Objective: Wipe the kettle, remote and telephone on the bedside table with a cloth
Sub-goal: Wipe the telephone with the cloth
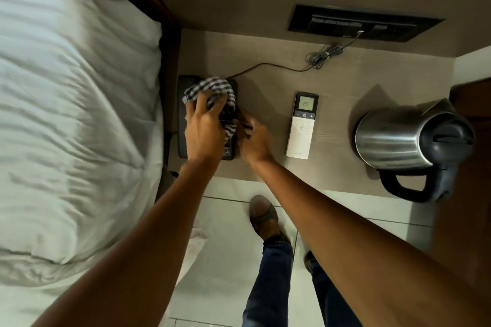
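A black telephone (183,119) lies at the left end of the bedside table (265,82). My left hand (204,127) presses a black-and-white checked cloth (212,87) onto the telephone's top. My right hand (253,138) rests against the telephone's right side, fingers curled at the cloth's lower end; its grip is blurred. A white remote (301,127) with a lit screen lies flat in the middle of the table. A steel kettle (398,138) with a black lid and handle stands at the right end.
A bed with a white pillow (74,114) borders the table on the left. The telephone's cable (292,68) runs to a black wall socket panel (364,24). My feet (263,215) stand on a pale tiled floor below the table's edge.
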A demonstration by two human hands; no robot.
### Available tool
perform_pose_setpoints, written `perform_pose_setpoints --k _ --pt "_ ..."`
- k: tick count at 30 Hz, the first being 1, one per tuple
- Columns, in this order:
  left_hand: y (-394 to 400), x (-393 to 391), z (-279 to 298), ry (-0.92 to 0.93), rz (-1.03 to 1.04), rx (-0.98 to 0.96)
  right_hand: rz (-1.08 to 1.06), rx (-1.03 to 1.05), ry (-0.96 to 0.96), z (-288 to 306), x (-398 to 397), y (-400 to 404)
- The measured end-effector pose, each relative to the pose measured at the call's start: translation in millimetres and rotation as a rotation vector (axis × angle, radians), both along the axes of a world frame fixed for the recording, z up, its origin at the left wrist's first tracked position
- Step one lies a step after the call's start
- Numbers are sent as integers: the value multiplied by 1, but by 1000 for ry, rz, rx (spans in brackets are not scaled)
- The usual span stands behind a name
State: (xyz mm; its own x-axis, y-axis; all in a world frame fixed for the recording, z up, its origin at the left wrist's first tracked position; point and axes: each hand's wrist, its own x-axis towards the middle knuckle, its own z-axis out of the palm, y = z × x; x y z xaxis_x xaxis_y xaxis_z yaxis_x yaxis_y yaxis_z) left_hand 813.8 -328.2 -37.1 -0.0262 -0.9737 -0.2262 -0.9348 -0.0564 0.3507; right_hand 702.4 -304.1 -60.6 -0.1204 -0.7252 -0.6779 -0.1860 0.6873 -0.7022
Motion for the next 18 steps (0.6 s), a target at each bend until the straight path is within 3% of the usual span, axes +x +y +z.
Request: perform_pose_setpoints --k 10,15,18 --pt "129 26 -3 44 -2 142 -28 23 18 0 1 1" --pt "133 11 13 40 101 122 -123 290 -261 15 -10 -2" --pt "117 -2 26 66 146 87 -154 297 -355 26 -21 -4"
